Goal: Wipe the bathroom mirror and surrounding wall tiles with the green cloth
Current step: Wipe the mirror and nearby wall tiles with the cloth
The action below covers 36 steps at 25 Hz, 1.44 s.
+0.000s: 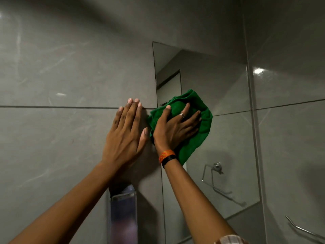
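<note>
A frameless mirror (219,81) hangs on grey glossy wall tiles (61,59). My right hand (175,125) presses the crumpled green cloth (204,127) flat against the mirror's left part, fingers spread over it; the cloth overlaps the mirror's left edge. My left hand (126,132) lies flat on the tile just left of that edge, fingers together and pointing up, holding nothing. An orange and black band sits on my right wrist.
A clear wall-mounted holder (123,213) sticks out below my left forearm. The mirror reflects a chrome towel ring (218,167). A chrome rail (302,229) shows at the lower right. A corner joint runs down the wall right of the mirror.
</note>
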Each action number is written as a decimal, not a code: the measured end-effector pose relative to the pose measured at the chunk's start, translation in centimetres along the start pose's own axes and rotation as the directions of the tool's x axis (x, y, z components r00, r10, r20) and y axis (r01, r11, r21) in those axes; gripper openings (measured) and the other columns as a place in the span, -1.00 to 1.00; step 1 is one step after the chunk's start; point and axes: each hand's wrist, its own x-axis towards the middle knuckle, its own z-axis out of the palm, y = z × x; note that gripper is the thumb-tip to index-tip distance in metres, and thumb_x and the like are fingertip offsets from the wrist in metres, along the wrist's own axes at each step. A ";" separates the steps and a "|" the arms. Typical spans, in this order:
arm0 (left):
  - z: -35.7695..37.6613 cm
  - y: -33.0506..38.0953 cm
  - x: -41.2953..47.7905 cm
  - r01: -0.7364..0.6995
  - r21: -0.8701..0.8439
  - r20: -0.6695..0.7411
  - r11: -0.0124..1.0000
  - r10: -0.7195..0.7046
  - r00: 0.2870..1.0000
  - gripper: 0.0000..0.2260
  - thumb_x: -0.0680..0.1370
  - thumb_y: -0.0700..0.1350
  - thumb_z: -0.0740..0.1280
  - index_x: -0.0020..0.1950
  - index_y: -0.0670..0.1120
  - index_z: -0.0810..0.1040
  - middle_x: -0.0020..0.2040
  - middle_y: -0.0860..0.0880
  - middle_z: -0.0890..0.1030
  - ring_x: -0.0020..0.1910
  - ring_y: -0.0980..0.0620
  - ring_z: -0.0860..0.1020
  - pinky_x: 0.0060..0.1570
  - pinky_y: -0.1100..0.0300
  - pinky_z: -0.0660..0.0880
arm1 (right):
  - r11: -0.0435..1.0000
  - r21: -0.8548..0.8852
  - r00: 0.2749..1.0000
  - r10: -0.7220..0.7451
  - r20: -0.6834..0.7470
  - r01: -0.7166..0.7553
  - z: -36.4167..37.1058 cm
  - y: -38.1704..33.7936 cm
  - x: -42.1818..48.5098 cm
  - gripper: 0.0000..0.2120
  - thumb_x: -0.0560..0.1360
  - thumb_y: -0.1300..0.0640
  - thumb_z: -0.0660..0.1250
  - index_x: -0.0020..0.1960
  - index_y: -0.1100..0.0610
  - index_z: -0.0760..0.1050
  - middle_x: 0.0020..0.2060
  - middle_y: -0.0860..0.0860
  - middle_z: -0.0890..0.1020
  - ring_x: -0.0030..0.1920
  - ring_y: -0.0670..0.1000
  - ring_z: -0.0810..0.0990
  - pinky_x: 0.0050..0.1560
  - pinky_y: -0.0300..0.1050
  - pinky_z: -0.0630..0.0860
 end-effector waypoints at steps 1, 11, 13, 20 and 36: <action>-0.1 -0.2 0.6 0.004 0.001 -0.015 1.000 -0.004 1.000 -0.39 0.66 0.07 -0.01 0.59 -0.30 0.11 0.61 -0.27 0.17 0.62 -0.16 0.08 0.60 -0.08 0.03 | 1.000 0.007 1.000 -0.006 0.004 0.006 0.4 -0.9 0.8 -0.34 0.59 -0.21 0.16 0.59 0.04 0.10 0.61 0.19 0.01 0.61 0.21 -0.09 0.57 0.28 -0.10; -0.9 -1.7 4.2 0.039 -0.027 -0.081 0.999 -0.041 0.996 -0.41 0.66 0.04 0.00 0.58 -0.31 0.16 0.60 -0.28 0.20 0.61 -0.19 0.11 0.59 -0.11 0.07 | 0.989 0.090 0.991 -0.122 0.050 0.117 3.5 -10.5 9.1 -0.32 0.58 -0.22 0.17 0.60 0.02 0.08 0.60 0.22 0.00 0.60 0.24 -0.12 0.57 0.25 -0.15; -0.9 -1.8 4.3 0.041 -0.037 -0.070 0.998 -0.043 0.997 -0.41 0.66 0.04 0.00 0.58 -0.31 0.14 0.60 -0.28 0.18 0.62 -0.18 0.09 0.59 -0.10 0.05 | 0.985 0.097 0.987 -0.148 0.063 0.142 3.9 -11.7 10.1 -0.31 0.58 -0.23 0.16 0.60 0.02 0.07 0.61 0.22 -0.02 0.60 0.23 -0.13 0.58 0.24 -0.16; -1.1 -1.6 4.1 0.041 -0.073 -0.058 0.996 -0.045 0.997 -0.41 0.66 0.04 -0.01 0.59 -0.29 0.12 0.61 -0.26 0.16 0.62 -0.16 0.06 0.59 -0.11 0.03 | 0.960 0.137 0.963 -0.257 0.085 0.244 4.4 -14.6 12.1 -0.38 0.62 -0.15 0.15 0.59 0.04 0.07 0.61 0.21 -0.01 0.61 0.22 -0.10 0.58 0.21 -0.13; -8.0 -7.0 1.7 0.153 0.073 0.085 0.986 -0.159 0.984 -0.38 0.64 0.06 -0.01 0.57 -0.32 0.15 0.60 -0.30 0.19 0.61 -0.21 0.07 0.60 -0.08 -0.03 | 0.710 0.370 0.699 -0.689 0.190 0.599 2.8 -13.0 6.7 -0.52 0.57 0.20 0.32 0.46 0.24 0.35 0.48 0.31 0.32 0.49 0.34 0.27 0.48 0.29 0.25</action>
